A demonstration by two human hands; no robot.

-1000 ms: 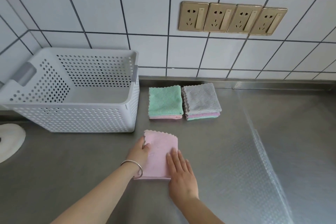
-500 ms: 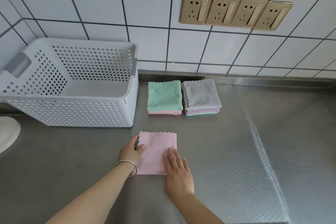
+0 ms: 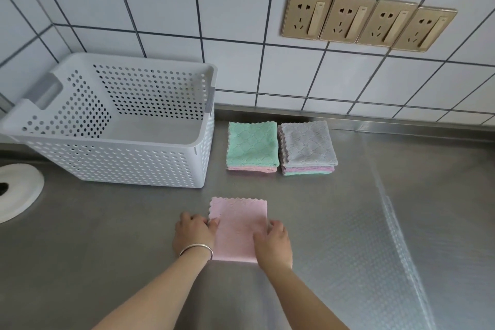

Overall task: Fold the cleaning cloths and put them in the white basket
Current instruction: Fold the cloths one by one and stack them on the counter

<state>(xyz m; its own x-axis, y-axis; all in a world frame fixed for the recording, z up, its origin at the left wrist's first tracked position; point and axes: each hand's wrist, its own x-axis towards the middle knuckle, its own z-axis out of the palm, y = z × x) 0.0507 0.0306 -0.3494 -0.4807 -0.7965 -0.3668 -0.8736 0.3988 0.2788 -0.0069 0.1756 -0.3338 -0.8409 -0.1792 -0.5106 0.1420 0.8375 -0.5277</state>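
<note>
My left hand point(image 3: 193, 233) and right hand point(image 3: 273, 242) grip the 2 side edges of a folded pink cloth point(image 3: 238, 225) lying flat on the steel counter point(image 3: 348, 236), the fingers curled onto its left and right margins, thumbs hidden. The cloth's scalloped edge lies just beyond my fingertips. To finish this step well, I judge I should keep both sides pinched evenly so the layers do not slip, lift it level, and carry it left and away. Beyond my left fingers stands the white basket point(image 3: 120, 166), perforated, with no cloth visible inside. Beyond my right fingers, near the wall, sit 2 stacks of folded cloths side by side: 1 topped green point(image 3: 251, 143), 1 topped grey point(image 3: 308, 143). 4 gold wall sockets point(image 3: 367, 20) hang farthest off.
</note>
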